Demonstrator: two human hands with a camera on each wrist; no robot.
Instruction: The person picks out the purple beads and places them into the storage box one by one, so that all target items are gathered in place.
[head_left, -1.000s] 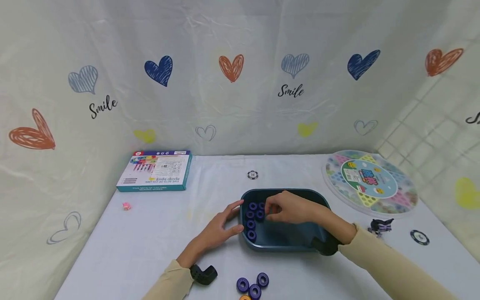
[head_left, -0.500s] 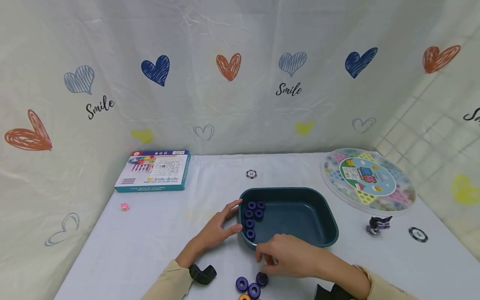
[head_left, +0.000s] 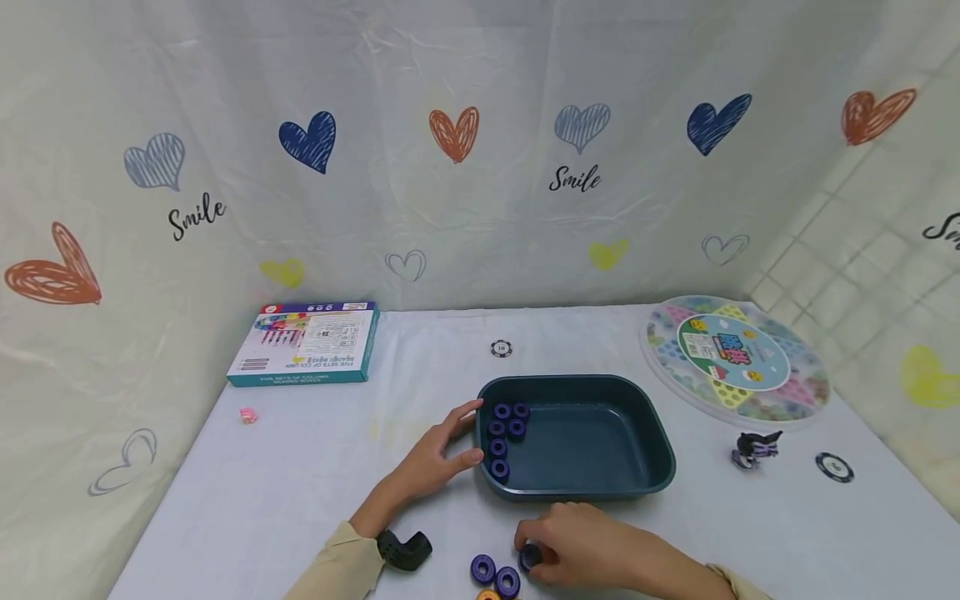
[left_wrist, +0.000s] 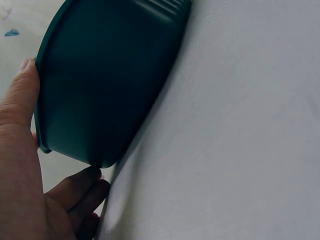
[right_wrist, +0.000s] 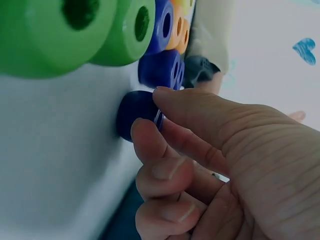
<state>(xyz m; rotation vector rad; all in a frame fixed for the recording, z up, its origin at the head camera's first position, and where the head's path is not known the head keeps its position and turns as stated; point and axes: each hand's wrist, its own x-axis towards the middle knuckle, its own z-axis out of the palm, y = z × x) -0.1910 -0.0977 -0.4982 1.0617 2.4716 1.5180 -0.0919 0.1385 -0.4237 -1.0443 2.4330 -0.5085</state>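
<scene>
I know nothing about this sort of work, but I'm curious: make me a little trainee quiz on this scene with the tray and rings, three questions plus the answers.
1. True or false: the right hand is inside the tray.
2. How many purple rings lie in the tray?
3. In the head view, where is the small pink trinket?
A) in the tray
B) left of the tray
C) right of the tray

Key:
1. False; it is outside, pinching a purple ring.
2. Six.
3. B
</scene>
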